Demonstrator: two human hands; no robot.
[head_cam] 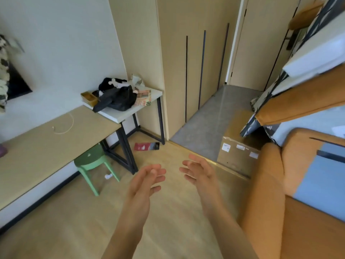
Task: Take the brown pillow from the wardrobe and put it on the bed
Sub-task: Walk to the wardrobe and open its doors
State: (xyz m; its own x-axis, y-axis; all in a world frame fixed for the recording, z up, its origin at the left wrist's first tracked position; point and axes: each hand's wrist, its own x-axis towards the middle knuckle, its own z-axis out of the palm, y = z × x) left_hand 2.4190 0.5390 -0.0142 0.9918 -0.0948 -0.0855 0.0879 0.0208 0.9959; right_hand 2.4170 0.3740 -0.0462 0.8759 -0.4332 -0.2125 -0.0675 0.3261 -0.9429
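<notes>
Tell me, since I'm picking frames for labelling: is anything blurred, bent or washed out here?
Head view: the wide lens bends the wardrobe and desk edge; bedding at far right is smeared; left hand and right hand look slightly soft; pale sheen on the grey floor.

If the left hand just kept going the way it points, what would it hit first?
Likely the wardrobe doors. The left hand is open above the wooden floor, and the way between looks free, though depth is hard to judge.

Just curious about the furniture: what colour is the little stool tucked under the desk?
The stool is green, best seen in the head view, lower left.
</notes>
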